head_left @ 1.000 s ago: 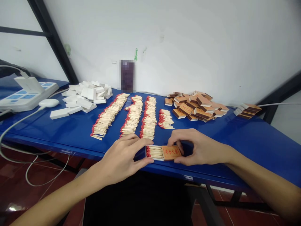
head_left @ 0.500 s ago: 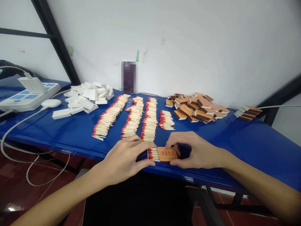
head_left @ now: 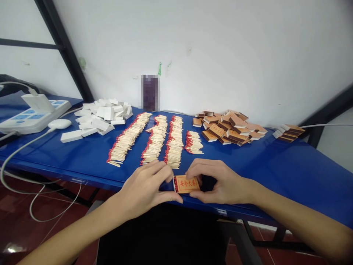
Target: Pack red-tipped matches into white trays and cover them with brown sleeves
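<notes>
A matchbox (head_left: 186, 185) with an orange sleeve and red characters is near the table's front edge. My right hand (head_left: 219, 181) grips the sleeve at its right side, with thumb below and fingers above. Its white tray is almost fully inside the sleeve, and red match heads (head_left: 175, 184) show at the left end. My left hand (head_left: 150, 184) is at that end, thumb and fingers apart. The index fingertip is close to the tray's end and the thumb lies just below the box; I cannot tell whether either touches.
Rows of red-tipped matches (head_left: 173, 141) lie on the blue table (head_left: 82, 158). White trays (head_left: 103, 114) are piled at left, orange sleeves (head_left: 230, 125) at right. A few boxes (head_left: 291, 131) lie farther right. A power strip (head_left: 35, 116) with cables stands at far left.
The sleeve has slid left over the tray, covering the match sticks, as my right hand moved left with it. My left thumb and fingers have come off the tray's sides.
</notes>
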Demonstrator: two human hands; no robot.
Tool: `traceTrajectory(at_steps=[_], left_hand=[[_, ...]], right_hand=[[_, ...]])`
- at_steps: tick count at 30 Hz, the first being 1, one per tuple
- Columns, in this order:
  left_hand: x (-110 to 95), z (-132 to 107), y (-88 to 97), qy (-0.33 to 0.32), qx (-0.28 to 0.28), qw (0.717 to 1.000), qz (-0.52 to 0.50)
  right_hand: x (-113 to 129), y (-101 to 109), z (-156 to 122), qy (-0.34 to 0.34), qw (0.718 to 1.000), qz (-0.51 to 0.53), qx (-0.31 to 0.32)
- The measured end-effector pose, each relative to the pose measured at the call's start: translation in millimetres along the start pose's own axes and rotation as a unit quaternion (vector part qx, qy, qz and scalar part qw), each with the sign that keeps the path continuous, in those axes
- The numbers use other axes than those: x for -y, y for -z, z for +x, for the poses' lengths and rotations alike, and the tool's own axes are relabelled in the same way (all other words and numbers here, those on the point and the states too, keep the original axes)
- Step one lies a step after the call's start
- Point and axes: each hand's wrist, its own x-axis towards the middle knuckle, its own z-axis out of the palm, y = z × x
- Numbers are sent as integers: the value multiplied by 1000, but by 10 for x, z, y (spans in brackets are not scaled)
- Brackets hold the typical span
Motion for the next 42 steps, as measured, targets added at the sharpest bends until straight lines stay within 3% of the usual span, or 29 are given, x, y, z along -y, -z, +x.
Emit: traceTrajectory(at_steps=[4, 7, 18, 25, 28, 32, 35, 37, 38, 40, 42], left_hand=[[-6, 49, 25, -7, 72, 997, -21], [-13, 78, 48, 25, 99, 992, -72], [-11, 55, 66, 52, 122, 988, -79], [22, -12, 75, -20, 120, 992, -28], [27, -21, 88, -40, 111, 993, -10], [29, -16, 113, -58, 85, 994, 29], [56, -36, 116, -65, 77, 994, 48], [93, -65, 101, -72, 79, 992, 59], [114, -80, 90, -75, 76, 992, 66], [150, -104, 64, -72, 67, 992, 74], [163, -109, 49, -66, 64, 993, 77]], right_hand=[[10, 3, 7, -7, 1000, -5, 10], [20, -11, 10, -28, 999, 5, 29], [15, -59, 2, -18, 1000, 14, 11], [-11, 7, -25, 36, 999, -18, -24], [1, 62, -27, 39, 997, -62, 17], [117, 161, -96, 25, 978, -201, 49], [189, 471, -248, -10, 956, -291, 18], [123, 879, -419, -38, 937, -338, -74], [40, 1133, -531, -69, 918, -364, -140], [-218, 1676, -803, -154, 854, -418, -269], [-556, 2155, -1114, -258, 797, -447, -312]])
